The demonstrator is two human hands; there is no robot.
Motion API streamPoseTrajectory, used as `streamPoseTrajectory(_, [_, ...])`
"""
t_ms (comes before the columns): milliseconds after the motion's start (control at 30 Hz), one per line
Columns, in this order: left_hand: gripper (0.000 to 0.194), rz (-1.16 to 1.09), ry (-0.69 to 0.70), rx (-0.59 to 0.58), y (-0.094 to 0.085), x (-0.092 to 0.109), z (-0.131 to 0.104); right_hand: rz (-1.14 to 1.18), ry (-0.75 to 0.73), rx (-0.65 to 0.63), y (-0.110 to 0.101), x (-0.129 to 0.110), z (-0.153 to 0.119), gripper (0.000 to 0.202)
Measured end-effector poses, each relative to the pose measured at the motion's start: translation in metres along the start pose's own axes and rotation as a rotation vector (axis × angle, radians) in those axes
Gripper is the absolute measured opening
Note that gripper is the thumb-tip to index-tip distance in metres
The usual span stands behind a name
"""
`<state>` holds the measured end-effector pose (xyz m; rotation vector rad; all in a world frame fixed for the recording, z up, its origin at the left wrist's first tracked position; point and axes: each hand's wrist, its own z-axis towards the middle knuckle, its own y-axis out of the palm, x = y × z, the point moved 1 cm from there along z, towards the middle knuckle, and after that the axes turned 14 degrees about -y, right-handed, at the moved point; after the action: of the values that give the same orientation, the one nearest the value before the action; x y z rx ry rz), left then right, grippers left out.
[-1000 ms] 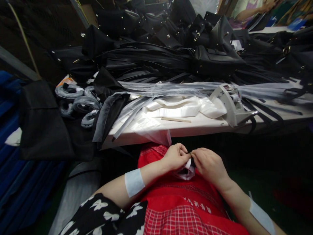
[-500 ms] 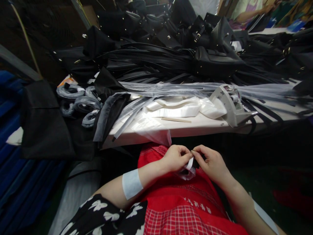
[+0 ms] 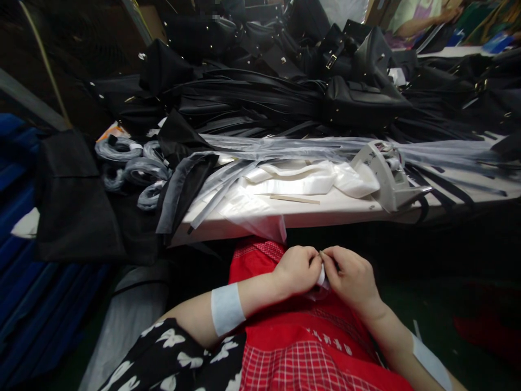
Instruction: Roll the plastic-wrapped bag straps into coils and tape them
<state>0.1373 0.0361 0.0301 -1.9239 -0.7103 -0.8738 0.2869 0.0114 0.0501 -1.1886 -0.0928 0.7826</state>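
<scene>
Over the red apron, my left hand and my right hand meet with their fingertips pinched together. Between them shows a narrow white strip, its upper end at the fingertips. Below the strip a bit of clear plastic peeks out, mostly hidden by my hands, so its contents cannot be made out. Both hands are closed, just in front of the white table. On that table lie white plastic sheets and a thin beige stick.
A tape dispenser stands at the table's right. Plastic-wrapped strap coils lie at left beside black material. Black bags and long straps are heaped behind. Blue stacked material stands far left; a person's arm shows top right.
My hands have drawn closer together and turned inward. Less of the white strip and the plastic below it now shows. The table things stay put.
</scene>
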Motion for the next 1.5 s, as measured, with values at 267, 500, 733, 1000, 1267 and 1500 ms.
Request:
streamPoseTrajectory(267, [0.036,0.005,0.081,-0.062,-0.012,0.006,-0.003,0.251,0.186,0.004,-0.010,0.003,0.000,0.020])
streamPoseTrajectory(500, [0.029,-0.009,-0.050,-0.053,0.000,-0.002,0.010,-0.165,-0.286,0.070,-0.003,-0.009,0.002,0.020])
streamPoseTrajectory(733, [0.032,-0.115,-0.112,-0.089,-0.001,-0.013,0.005,0.072,-0.010,0.126,-0.020,-0.008,0.007,0.014])
streamPoseTrajectory(1000, [0.033,-0.222,-0.062,-0.141,-0.013,0.000,-0.011,0.334,0.202,-0.129,-0.016,0.005,0.017,0.023])
streamPoseTrajectory(1267, [0.019,-0.385,-0.100,-0.201,-0.019,0.006,-0.014,0.351,0.267,-0.124,-0.018,-0.001,0.018,0.029])
streamPoseTrajectory(1500, [0.018,-0.377,-0.119,-0.174,-0.022,0.006,-0.013,0.350,0.252,-0.094,-0.019,-0.004,0.020,0.029])
